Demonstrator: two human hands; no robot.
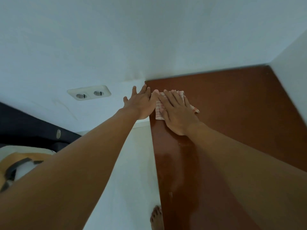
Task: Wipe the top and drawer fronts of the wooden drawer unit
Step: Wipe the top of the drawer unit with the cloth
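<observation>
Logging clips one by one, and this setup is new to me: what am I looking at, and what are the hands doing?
No machine here: a person works with bare hands, filmed by one wide-angle camera on their head, looking forward and down. The brown surface is the top of the wooden drawer unit, against a white wall. The right hand lies flat on a checked cloth, pressing it onto the top. The left hand, fingers straight, reaches the top's left edge beside the cloth and holds nothing. A double socket sits on the wall; a bare foot shows below.
</observation>
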